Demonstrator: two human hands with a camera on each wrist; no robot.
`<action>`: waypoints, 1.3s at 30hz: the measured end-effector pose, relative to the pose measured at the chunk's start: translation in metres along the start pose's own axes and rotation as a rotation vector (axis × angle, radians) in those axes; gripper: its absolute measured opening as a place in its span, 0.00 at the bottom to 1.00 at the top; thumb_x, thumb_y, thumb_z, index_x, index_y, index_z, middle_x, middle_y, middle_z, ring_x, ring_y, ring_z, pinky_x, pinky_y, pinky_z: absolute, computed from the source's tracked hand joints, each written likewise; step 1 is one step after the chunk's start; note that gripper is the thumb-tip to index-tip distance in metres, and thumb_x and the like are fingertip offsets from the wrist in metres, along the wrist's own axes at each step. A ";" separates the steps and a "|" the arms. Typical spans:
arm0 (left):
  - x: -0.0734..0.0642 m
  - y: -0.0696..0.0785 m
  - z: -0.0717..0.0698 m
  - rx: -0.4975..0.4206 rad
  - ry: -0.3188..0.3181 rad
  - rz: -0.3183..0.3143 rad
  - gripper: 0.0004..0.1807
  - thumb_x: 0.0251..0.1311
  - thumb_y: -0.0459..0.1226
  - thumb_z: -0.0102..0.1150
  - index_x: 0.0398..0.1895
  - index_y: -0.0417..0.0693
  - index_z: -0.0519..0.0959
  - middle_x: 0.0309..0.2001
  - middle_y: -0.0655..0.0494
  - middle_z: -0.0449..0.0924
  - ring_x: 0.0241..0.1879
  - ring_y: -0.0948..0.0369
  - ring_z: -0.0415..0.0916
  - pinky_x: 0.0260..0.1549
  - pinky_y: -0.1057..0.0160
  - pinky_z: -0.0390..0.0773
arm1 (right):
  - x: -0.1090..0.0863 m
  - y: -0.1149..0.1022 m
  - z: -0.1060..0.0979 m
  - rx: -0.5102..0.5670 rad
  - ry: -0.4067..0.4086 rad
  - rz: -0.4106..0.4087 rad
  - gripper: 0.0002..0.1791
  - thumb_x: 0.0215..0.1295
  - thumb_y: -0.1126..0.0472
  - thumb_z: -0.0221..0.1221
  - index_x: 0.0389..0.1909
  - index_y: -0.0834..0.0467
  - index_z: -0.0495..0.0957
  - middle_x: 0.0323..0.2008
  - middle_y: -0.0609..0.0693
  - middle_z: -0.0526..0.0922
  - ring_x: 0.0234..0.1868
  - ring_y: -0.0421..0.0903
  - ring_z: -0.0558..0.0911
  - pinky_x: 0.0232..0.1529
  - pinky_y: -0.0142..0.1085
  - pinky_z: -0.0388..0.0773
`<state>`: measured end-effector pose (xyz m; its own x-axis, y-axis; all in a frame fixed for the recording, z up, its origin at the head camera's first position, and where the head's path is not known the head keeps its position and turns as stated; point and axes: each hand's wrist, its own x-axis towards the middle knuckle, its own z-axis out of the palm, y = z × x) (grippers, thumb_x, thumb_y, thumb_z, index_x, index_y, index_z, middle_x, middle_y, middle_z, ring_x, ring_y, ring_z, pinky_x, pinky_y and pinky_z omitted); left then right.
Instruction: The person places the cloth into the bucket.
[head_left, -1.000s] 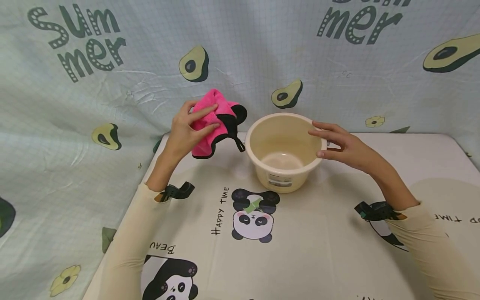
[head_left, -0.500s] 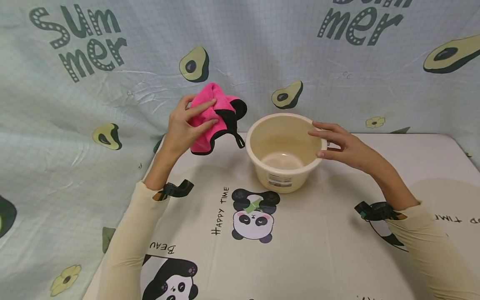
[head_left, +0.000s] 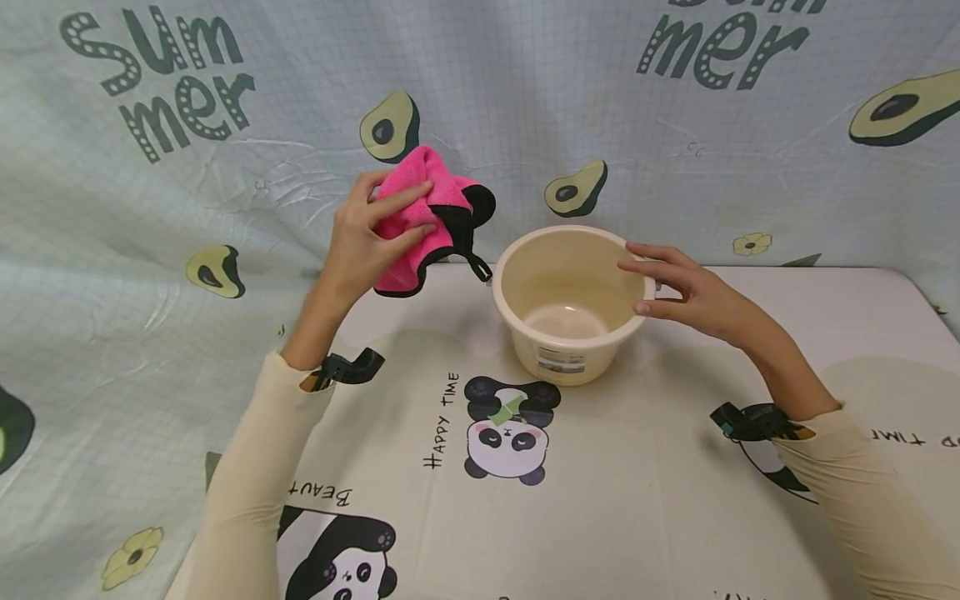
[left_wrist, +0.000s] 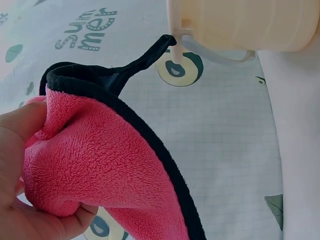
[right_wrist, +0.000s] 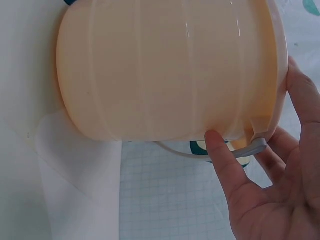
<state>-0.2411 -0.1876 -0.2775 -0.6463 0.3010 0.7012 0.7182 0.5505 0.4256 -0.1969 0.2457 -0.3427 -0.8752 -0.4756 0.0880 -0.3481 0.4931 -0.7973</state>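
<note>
My left hand (head_left: pixel 358 242) grips a pink fleecy cloth (head_left: pixel 417 169) with black edging, a black patch and a round black tab, held up left of the bucket. From its lower corner a black loop (head_left: pixel 480 268) sticks out towards the bucket rim. In the left wrist view the thumb and fingers pinch folds of the cloth (left_wrist: pixel 105 155). A cream plastic bucket (head_left: pixel 521 346) stands upright on the table, a label on its front. Over its right rim my right hand (head_left: pixel 686 292) holds on, the thumb (right_wrist: pixel 222 155) against the outer wall near the handle joint.
The table (head_left: pixel 600 500) has a pale cover printed with pandas (head_left: pixel 507 442) and lettering. Behind and to the left hangs a light curtain (head_left: pixel 480 67) with avocado prints. The bucket's thin handle (right_wrist: pixel 180 152) hangs at its far side.
My left hand has lifted the pink cloth higher and slightly to the left. The right hand and the bucket stay where they were.
</note>
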 end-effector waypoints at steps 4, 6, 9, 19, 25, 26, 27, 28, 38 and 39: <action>0.004 0.003 -0.001 0.008 0.001 0.019 0.28 0.54 0.34 0.77 0.60 0.49 0.83 0.59 0.42 0.74 0.58 0.57 0.72 0.43 0.71 0.76 | 0.000 0.001 0.000 0.002 0.000 0.002 0.36 0.68 0.62 0.66 0.75 0.49 0.67 0.79 0.47 0.53 0.77 0.53 0.54 0.67 0.62 0.61; 0.006 0.005 -0.002 0.010 0.004 0.034 0.28 0.54 0.34 0.77 0.61 0.49 0.83 0.59 0.41 0.74 0.57 0.57 0.72 0.43 0.70 0.76 | 0.000 0.001 0.001 0.003 0.001 0.003 0.36 0.68 0.62 0.66 0.75 0.49 0.67 0.79 0.47 0.53 0.77 0.54 0.54 0.67 0.63 0.60; 0.007 0.008 -0.002 0.009 0.009 0.056 0.28 0.54 0.34 0.76 0.61 0.49 0.83 0.60 0.41 0.74 0.58 0.57 0.72 0.44 0.68 0.78 | 0.000 0.002 0.001 0.008 0.002 0.006 0.35 0.68 0.62 0.66 0.75 0.49 0.68 0.79 0.46 0.53 0.77 0.53 0.54 0.68 0.64 0.59; 0.013 0.015 -0.001 -0.005 0.006 0.040 0.28 0.54 0.35 0.77 0.61 0.50 0.83 0.61 0.44 0.74 0.61 0.59 0.70 0.48 0.63 0.79 | 0.001 0.003 0.001 0.010 0.001 -0.002 0.35 0.68 0.63 0.66 0.75 0.49 0.68 0.79 0.46 0.54 0.78 0.51 0.53 0.71 0.44 0.61; 0.018 0.020 0.003 -0.033 0.022 0.104 0.28 0.55 0.36 0.77 0.61 0.49 0.83 0.60 0.41 0.75 0.60 0.58 0.71 0.47 0.64 0.80 | 0.001 0.002 0.001 -0.008 0.006 -0.004 0.35 0.68 0.63 0.66 0.75 0.49 0.68 0.79 0.46 0.54 0.77 0.51 0.54 0.63 0.26 0.62; 0.019 0.021 0.004 -0.039 0.021 0.109 0.28 0.55 0.36 0.76 0.61 0.49 0.83 0.60 0.42 0.75 0.60 0.59 0.71 0.47 0.64 0.80 | 0.001 0.002 0.001 -0.007 0.005 -0.002 0.35 0.68 0.63 0.66 0.75 0.49 0.68 0.79 0.46 0.54 0.77 0.51 0.54 0.66 0.32 0.63; 0.020 0.023 0.004 -0.039 0.020 0.116 0.28 0.55 0.36 0.76 0.61 0.48 0.82 0.60 0.41 0.74 0.60 0.59 0.71 0.47 0.64 0.80 | 0.001 0.002 0.001 -0.006 0.004 0.001 0.35 0.68 0.63 0.66 0.75 0.49 0.68 0.79 0.45 0.54 0.77 0.51 0.54 0.68 0.39 0.63; 0.021 0.024 0.005 -0.044 0.016 0.118 0.28 0.55 0.36 0.76 0.61 0.48 0.82 0.60 0.41 0.75 0.60 0.59 0.70 0.47 0.63 0.81 | 0.000 0.002 0.001 -0.004 0.003 0.003 0.35 0.68 0.63 0.66 0.75 0.49 0.68 0.79 0.45 0.54 0.77 0.52 0.54 0.69 0.46 0.62; 0.032 0.032 0.013 -0.062 0.011 0.180 0.27 0.55 0.37 0.77 0.60 0.48 0.83 0.59 0.42 0.75 0.58 0.58 0.71 0.46 0.64 0.80 | 0.000 0.001 0.000 -0.017 0.009 0.002 0.35 0.68 0.62 0.65 0.75 0.48 0.68 0.79 0.44 0.55 0.76 0.49 0.55 0.59 0.31 0.63; 0.033 0.032 0.014 -0.066 0.011 0.183 0.27 0.55 0.37 0.77 0.59 0.48 0.83 0.59 0.42 0.76 0.58 0.58 0.71 0.46 0.64 0.80 | 0.000 0.002 0.000 -0.015 0.009 -0.002 0.35 0.68 0.62 0.65 0.75 0.48 0.68 0.79 0.44 0.55 0.76 0.49 0.56 0.58 0.27 0.63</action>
<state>-0.2426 -0.1493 -0.2484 -0.5010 0.3825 0.7763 0.8389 0.4351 0.3270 -0.1976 0.2463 -0.3442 -0.8777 -0.4698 0.0950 -0.3548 0.5035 -0.7878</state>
